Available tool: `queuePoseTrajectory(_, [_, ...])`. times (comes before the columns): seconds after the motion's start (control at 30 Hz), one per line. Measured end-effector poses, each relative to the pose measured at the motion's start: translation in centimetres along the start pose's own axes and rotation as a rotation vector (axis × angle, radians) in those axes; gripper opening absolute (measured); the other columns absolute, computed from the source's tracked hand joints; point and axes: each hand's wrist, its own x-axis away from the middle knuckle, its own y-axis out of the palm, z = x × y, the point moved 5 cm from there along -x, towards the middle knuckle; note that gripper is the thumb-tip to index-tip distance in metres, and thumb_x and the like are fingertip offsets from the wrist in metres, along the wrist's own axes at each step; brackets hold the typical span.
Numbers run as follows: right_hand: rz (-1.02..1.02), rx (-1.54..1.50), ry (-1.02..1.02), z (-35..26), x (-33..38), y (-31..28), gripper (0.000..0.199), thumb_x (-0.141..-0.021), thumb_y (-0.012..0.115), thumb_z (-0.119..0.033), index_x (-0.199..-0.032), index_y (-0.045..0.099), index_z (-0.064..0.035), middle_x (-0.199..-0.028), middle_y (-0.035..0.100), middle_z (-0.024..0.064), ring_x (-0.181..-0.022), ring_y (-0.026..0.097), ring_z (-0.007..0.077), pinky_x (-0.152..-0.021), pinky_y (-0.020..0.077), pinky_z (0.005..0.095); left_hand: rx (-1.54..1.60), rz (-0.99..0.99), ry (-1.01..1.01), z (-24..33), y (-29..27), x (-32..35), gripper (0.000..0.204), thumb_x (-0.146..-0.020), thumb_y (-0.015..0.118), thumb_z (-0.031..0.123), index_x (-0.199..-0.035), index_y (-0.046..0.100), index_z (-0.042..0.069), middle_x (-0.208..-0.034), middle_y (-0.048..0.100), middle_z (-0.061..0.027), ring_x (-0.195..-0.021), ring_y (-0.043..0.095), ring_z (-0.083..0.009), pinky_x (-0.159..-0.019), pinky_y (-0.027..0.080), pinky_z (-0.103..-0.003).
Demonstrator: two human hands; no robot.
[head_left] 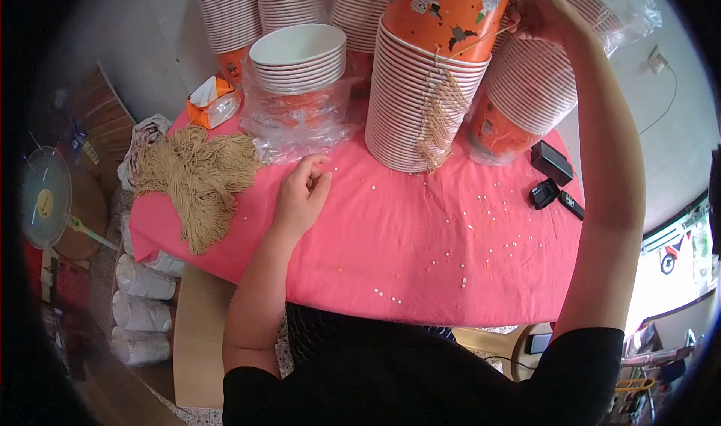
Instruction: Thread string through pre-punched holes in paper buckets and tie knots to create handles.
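Note:
A tall stack of white-rimmed paper buckets (409, 103) stands at the back of the table, with cord handles (443, 114) hanging down its front. On top is an orange paper bucket (443, 16) with animal and bat pictures; its upper end is cut off by the frame. My right hand (537, 11) reaches up to this bucket's right side, fingers bent against it beside its cord. My left hand (303, 193) rests over the pink cloth with its fingers curled in; nothing shows in it. A heap of tan cords (199, 174) lies to its left.
On the pink-covered table (360, 261) are white specks, plastic-wrapped buckets (300, 73), an orange tissue pack (212, 103) and small black items (550, 163). More wrapped stacks (533, 88) lean at the back right. A fan (46, 197) stands at far left.

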Motion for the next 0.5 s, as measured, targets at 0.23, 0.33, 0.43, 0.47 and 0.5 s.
queuePoseTrajectory(0.23, [0.802, 0.043, 0.429, 0.1, 1.0, 2.9, 0.068, -0.091, 0.040, -0.066, -0.083, 0.065, -0.0032, -0.071, 0.065, 0.0131, -0.061, 0.063, 0.0247, -0.056, 0.0525, 0.0361, -0.009, 0.001, -0.011, -0.9, -0.4, 0.4, 0.022, -0.089, 0.062, 0.008, -0.110, 0.057, 0.005, -0.066, 0.052, -0.0027, -0.058, 0.049, -0.0102, -0.055, 0.042, -0.027])
queuePoseTrajectory(0.33, [1.021, 0.198, 0.484, 2.0, 2.0, 3.1, 0.080, -0.088, 0.022, -0.078, -0.084, 0.057, -0.0063, -0.062, 0.060, 0.0045, -0.055, 0.060, 0.0165, -0.046, 0.0490, 0.0263, -0.006, 0.000, -0.021, -1.2, -0.4, 0.3, 0.021, -0.089, 0.062, 0.008, -0.109, 0.058, 0.005, -0.066, 0.052, -0.0025, -0.058, 0.049, -0.0101, -0.055, 0.042, -0.027])
queuePoseTrajectory(0.43, [1.131, 0.164, 0.466, 4.3, 4.3, 3.6, 0.068, -0.092, 0.036, -0.070, -0.098, 0.052, -0.0042, -0.076, 0.061, 0.0123, -0.056, 0.062, 0.0204, -0.049, 0.0517, 0.0335, -0.012, -0.001, -0.032, -1.3, -0.4, 0.3, 0.021, -0.089, 0.062, 0.007, -0.109, 0.058, 0.004, -0.066, 0.053, -0.0024, -0.058, 0.049, -0.0097, -0.055, 0.042, -0.027])
queuePoseTrajectory(0.47, [1.164, 0.376, 0.480, 4.7, 4.8, 4.3, 0.066, -0.093, 0.036, -0.068, -0.100, 0.053, -0.0045, -0.081, 0.061, 0.0110, -0.056, 0.060, 0.0189, -0.050, 0.0519, 0.0329, 0.003, -0.005, -0.038, -1.3, -0.5, 0.4, 0.020, -0.089, 0.062, 0.007, -0.108, 0.059, 0.004, -0.066, 0.053, -0.0024, -0.058, 0.049, -0.0095, -0.055, 0.042, -0.027])
queuePoseTrajectory(0.5, [1.188, 0.589, 0.492, 5.0, 5.2, 4.7, 0.065, -0.094, 0.036, -0.067, -0.103, 0.054, -0.0048, -0.085, 0.060, 0.0096, -0.055, 0.059, 0.0174, -0.051, 0.0522, 0.0323, 0.018, -0.008, -0.044, -1.2, -0.4, 0.5, 0.019, -0.089, 0.062, 0.007, -0.108, 0.059, 0.004, -0.066, 0.054, -0.0024, -0.057, 0.049, -0.0092, -0.054, 0.042, -0.026])
